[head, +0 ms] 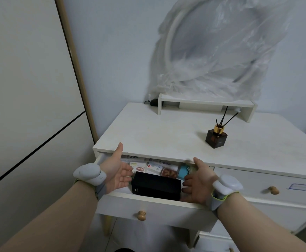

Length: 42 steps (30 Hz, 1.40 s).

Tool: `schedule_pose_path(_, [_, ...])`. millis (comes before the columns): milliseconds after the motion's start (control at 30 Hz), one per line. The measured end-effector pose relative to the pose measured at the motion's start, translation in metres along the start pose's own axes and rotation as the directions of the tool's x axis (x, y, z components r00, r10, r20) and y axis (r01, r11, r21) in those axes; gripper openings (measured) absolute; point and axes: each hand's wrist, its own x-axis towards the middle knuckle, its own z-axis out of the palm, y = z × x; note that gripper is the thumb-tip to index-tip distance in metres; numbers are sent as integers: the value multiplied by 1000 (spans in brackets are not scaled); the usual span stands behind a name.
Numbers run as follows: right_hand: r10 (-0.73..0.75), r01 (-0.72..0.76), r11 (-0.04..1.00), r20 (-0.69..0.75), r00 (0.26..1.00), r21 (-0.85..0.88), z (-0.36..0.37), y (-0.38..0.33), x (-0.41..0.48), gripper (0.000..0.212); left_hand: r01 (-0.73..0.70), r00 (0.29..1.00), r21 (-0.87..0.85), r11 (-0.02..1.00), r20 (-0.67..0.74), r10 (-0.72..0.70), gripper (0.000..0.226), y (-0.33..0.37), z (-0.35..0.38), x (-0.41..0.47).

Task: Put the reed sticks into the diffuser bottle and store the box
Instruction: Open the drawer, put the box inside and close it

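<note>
Plastic-wrapped round mirror [219, 44] behind white shelf riser [205, 103]; perhaps a charger [154, 102] beside it.

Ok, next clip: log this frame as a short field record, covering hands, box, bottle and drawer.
left hand: open, palm inward, left of the box
right hand: open, palm inward, right of the box
black box: lying flat in the drawer, not gripped
drawer: pulled open, holds other small packages
diffuser bottle: upright on the tabletop, reed sticks inserted

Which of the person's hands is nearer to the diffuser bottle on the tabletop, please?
Right. The right hand is below and left of the diffuser bottle; the left hand is farther left, across the black box.
</note>
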Motion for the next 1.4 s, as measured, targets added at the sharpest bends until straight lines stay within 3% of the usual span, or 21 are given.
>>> schedule_pose_path(200, [-86, 86, 996, -2, 996, 24, -1, -6, -26, 88, -65, 998, -2, 998, -8, 65, 114, 4, 2, -22])
schedule_pose_path(367, [-274, 276, 953, -36, 961, 122, 3, -13, -56, 75, -196, 977, -37, 980, -95, 192, 104, 15, 4, -42])
schedule_pose_path(467, [-453, 471, 868, -135, 881, 158, 7, -16, -66, 56, -339, 921, -77, 937, -232, 314, 80, 22, 3, -56])
schedule_pose_path(533, [-601, 618, 783, -173, 780, 71, 13, -14, -76, 40, -483, 838, -47, 874, -315, 446, 54, 24, 5, -68])
schedule_pose_path(600, [-750, 747, 656, -193, 632, -104, 19, -8, -86, 32, -614, 688, 136, 778, -390, 612, 36, 22, 8, -78])
schedule_pose_path(633, [-812, 787, 583, -191, 552, -203, 23, -4, -91, 31, -649, 599, 270, 712, -395, 696, 37, 20, 10, -83])
schedule_pose_path(700, [-904, 822, 422, -117, 410, -382, 29, 7, -101, 33, -635, 444, 542, 550, -327, 834, 46, 11, 15, -95])
schedule_pose_path(767, [-948, 789, 258, 10, 317, -557, 30, 19, -106, 36, -542, 330, 769, 339, -176, 927, 52, 0, 20, -103])
schedule_pose_path(867, [-954, 633, -2, 191, 230, -774, 25, 39, -101, 41, -368, 269, 929, 31, 74, 960, 63, -19, 25, -105])
schedule_pose_path(967, [-906, 362, -344, 408, 116, -866, 18, 54, -86, 49, -192, 298, 966, -173, 225, 928, 70, -37, 31, -97])
schedule_pose_path(1067, [-838, 83, -511, 518, 171, -855, 13, 67, -75, 58, -82, 356, 961, -266, 277, 892, 63, -51, 41, -91])
schedule_pose_path(1167, [-803, -82, -565, 525, 282, -821, 9, 81, -63, 72, -9, 418, 949, -314, 289, 861, 61, -67, 46, -80])
schedule_pose_path(1300, [-785, -137, -554, 459, 416, -822, 4, 97, -47, 84, -29, 508, 949, -314, 284, 813, 69, -85, 48, -66])
schedule_pose_path(1400, [-796, -157, -538, 437, 419, -828, 4, 101, -43, 82, -67, 525, 954, -291, 281, 803, 71, -93, 48, -57])
